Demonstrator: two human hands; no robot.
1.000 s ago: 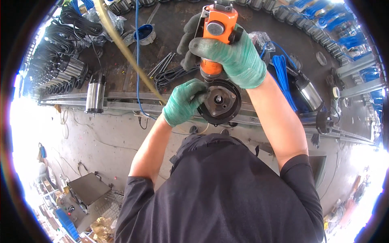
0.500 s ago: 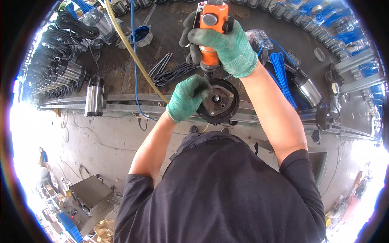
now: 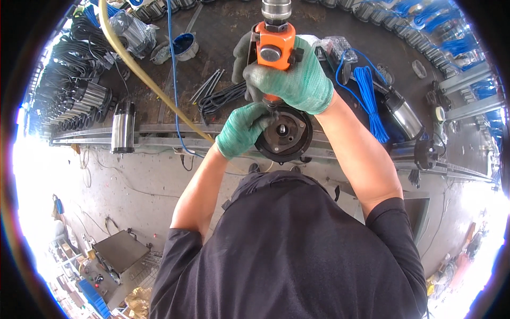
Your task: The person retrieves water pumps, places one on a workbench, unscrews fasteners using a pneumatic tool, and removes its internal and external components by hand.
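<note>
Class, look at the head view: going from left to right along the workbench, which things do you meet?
Steel cylinder → bundle of metal rods → left hand → black round housing → blue cable coil → steel pump body.

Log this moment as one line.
right hand: grips orange power tool | left hand: on round black housing | tool tip: at housing rim

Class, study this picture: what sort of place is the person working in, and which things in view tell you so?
Probably a pump or motor assembly workshop. Rows of steel cylindrical housings line the workbench, blue cable coils lie ready, and gloved hands press an orange power driver onto a round black motor end.
</note>
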